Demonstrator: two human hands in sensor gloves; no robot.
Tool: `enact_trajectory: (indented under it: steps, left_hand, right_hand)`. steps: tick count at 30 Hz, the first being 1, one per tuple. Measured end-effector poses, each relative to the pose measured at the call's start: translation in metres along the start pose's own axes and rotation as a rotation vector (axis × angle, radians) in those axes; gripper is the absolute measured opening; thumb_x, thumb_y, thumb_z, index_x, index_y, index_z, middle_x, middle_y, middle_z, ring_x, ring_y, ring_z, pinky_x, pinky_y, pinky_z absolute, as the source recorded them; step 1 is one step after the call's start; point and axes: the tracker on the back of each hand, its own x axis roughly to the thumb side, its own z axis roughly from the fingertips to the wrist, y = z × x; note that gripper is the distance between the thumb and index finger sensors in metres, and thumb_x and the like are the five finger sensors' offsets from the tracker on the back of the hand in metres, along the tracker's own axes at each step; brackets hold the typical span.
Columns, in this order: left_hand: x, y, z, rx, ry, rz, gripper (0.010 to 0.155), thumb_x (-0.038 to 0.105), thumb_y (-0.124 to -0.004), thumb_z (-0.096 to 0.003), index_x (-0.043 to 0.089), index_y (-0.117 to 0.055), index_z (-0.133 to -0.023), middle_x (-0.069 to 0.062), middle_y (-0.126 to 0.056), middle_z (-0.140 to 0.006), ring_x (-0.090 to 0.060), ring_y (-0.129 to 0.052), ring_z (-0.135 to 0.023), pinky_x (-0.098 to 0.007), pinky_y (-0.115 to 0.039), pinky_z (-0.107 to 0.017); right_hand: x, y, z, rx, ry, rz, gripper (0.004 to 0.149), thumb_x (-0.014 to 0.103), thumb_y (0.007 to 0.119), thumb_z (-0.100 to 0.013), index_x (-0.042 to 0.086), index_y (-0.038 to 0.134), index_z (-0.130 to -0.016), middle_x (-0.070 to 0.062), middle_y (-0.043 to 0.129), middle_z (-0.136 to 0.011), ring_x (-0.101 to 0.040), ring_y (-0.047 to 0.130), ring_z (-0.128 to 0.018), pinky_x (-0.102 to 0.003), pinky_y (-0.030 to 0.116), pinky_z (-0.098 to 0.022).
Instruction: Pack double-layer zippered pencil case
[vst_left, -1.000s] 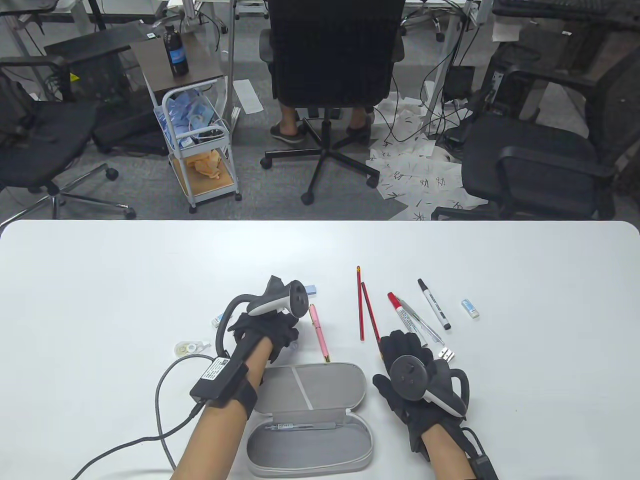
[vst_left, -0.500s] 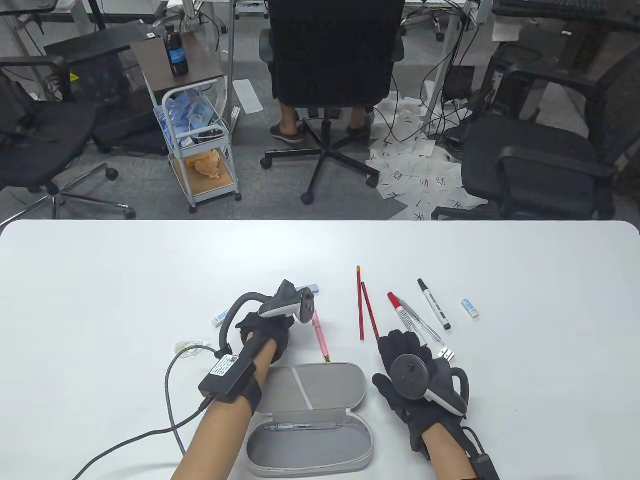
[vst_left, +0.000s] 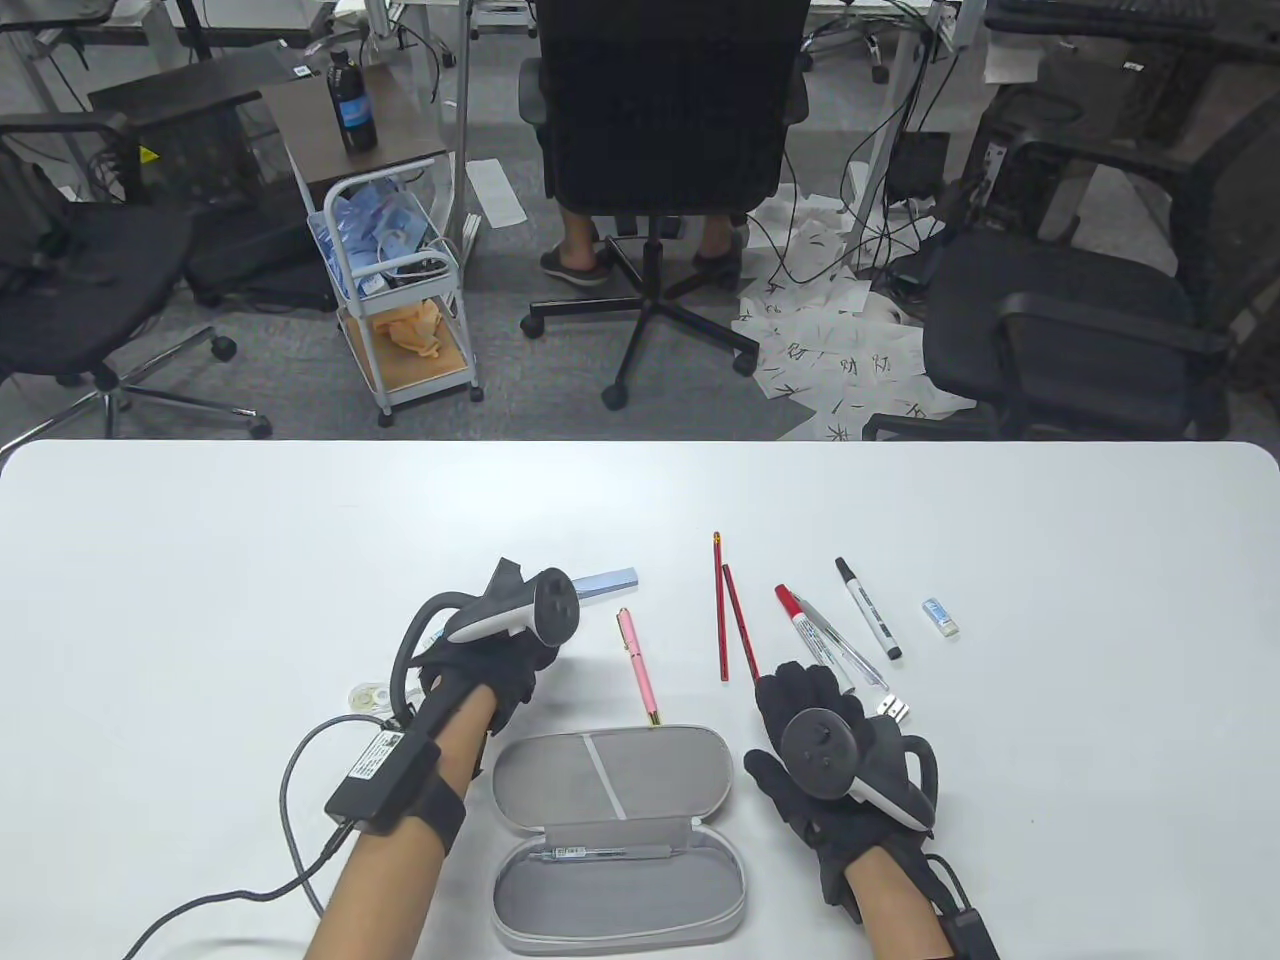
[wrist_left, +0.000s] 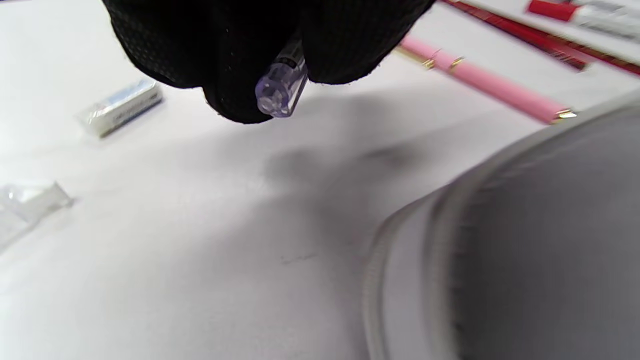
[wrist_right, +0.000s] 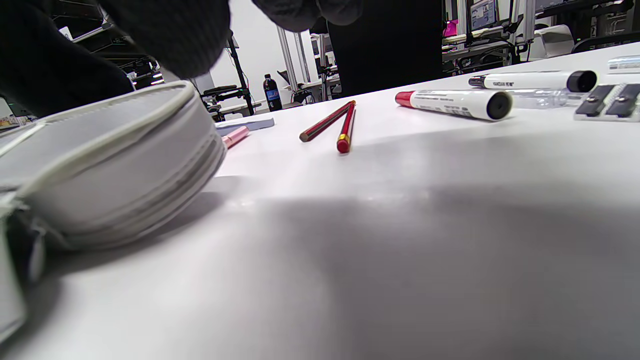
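The grey pencil case lies open at the table's near edge, with one pen in its near half. My left hand hovers just left of the case's far corner. In the left wrist view its fingers pinch a translucent purple pen, only its end showing. My right hand rests flat on the table right of the case, holding nothing. A pink pen lies between the hands, touching the case's far rim.
Two red pencils, a red marker, a clear pen, a black marker, an eraser and a small clip-like piece lie to the right. A blue strip, a tape roll and another eraser lie near my left hand.
My left hand has shifted left, away from the pink pen, which now shows in full. The right hand has not moved.
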Motion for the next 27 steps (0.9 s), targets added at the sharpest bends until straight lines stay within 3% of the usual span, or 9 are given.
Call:
enact_trajectory:
  steps: [5, 8, 13, 16, 20, 23, 27]
  left_hand:
    - [0.041, -0.004, 0.062, 0.078, -0.330, -0.072, 0.044, 0.021, -0.085, -0.0579, 0.039, -0.074, -0.097, -0.002, -0.073, -0.109, -0.031, -0.091, -0.079, -0.056, -0.075, -0.068]
    - [0.069, -0.023, 0.087, 0.054, -0.418, -0.141, 0.038, 0.020, -0.086, -0.0571, 0.037, -0.081, -0.091, -0.001, -0.075, -0.108, -0.031, -0.091, -0.079, -0.056, -0.075, -0.068]
    - [0.100, -0.068, 0.091, -0.052, -0.467, -0.271, 0.037, 0.021, -0.087, -0.0563, 0.038, -0.084, -0.089, 0.000, -0.077, -0.107, -0.029, -0.092, -0.080, -0.056, -0.077, -0.068]
    - [0.107, -0.077, 0.092, -0.074, -0.473, -0.286, 0.038, 0.023, -0.088, -0.0560, 0.037, -0.085, -0.091, -0.003, -0.076, -0.107, -0.028, -0.091, -0.083, -0.055, -0.076, -0.069]
    - [0.102, -0.059, 0.095, -0.031, -0.472, -0.238, 0.038, 0.026, -0.088, -0.0559, 0.035, -0.086, -0.093, -0.005, -0.076, -0.109, -0.029, -0.091, -0.085, -0.057, -0.075, -0.069]
    - [0.090, -0.032, 0.093, 0.033, -0.474, -0.144, 0.037, 0.026, -0.088, -0.0565, 0.033, -0.086, -0.093, -0.006, -0.080, -0.106, -0.029, -0.092, -0.083, -0.057, -0.076, -0.069]
    - [0.077, 0.006, 0.064, 0.172, -0.398, -0.124, 0.042, 0.024, -0.086, -0.0572, 0.029, -0.081, -0.099, -0.004, -0.081, -0.105, -0.032, -0.089, -0.086, -0.058, -0.073, -0.069]
  right_hand:
    - [0.001, 0.000, 0.000, 0.008, -0.003, 0.001, 0.072, 0.049, 0.065, -0.052, 0.019, 0.035, -0.109, -0.012, 0.025, -0.117, -0.037, 0.019, -0.102, -0.055, 0.028, -0.071]
    - [0.002, -0.002, -0.001, -0.001, -0.012, 0.001, 0.071, 0.049, 0.065, -0.052, 0.019, 0.035, -0.109, -0.011, 0.025, -0.117, -0.036, 0.018, -0.102, -0.054, 0.028, -0.071]
    - [0.000, -0.003, 0.002, -0.010, -0.009, -0.007, 0.071, 0.048, 0.066, -0.051, 0.019, 0.036, -0.109, -0.011, 0.026, -0.117, -0.036, 0.019, -0.101, -0.054, 0.028, -0.071]
    - [0.001, -0.003, 0.002, -0.010, -0.008, 0.018, 0.071, 0.048, 0.066, -0.051, 0.019, 0.036, -0.109, -0.011, 0.026, -0.117, -0.036, 0.019, -0.101, -0.054, 0.028, -0.071]
    - [0.001, -0.003, 0.001, -0.003, -0.006, 0.002, 0.070, 0.047, 0.066, -0.052, 0.019, 0.037, -0.109, -0.012, 0.025, -0.117, -0.036, 0.019, -0.101, -0.054, 0.028, -0.071]
    - [-0.001, -0.005, 0.002, -0.006, 0.002, 0.004, 0.068, 0.047, 0.066, -0.051, 0.020, 0.041, -0.109, -0.012, 0.025, -0.117, -0.036, 0.019, -0.101, -0.054, 0.029, -0.071]
    - [-0.004, -0.008, 0.002, -0.019, 0.007, -0.020, 0.068, 0.047, 0.066, -0.052, 0.019, 0.040, -0.109, -0.012, 0.025, -0.117, -0.036, 0.019, -0.101, -0.054, 0.029, -0.071]
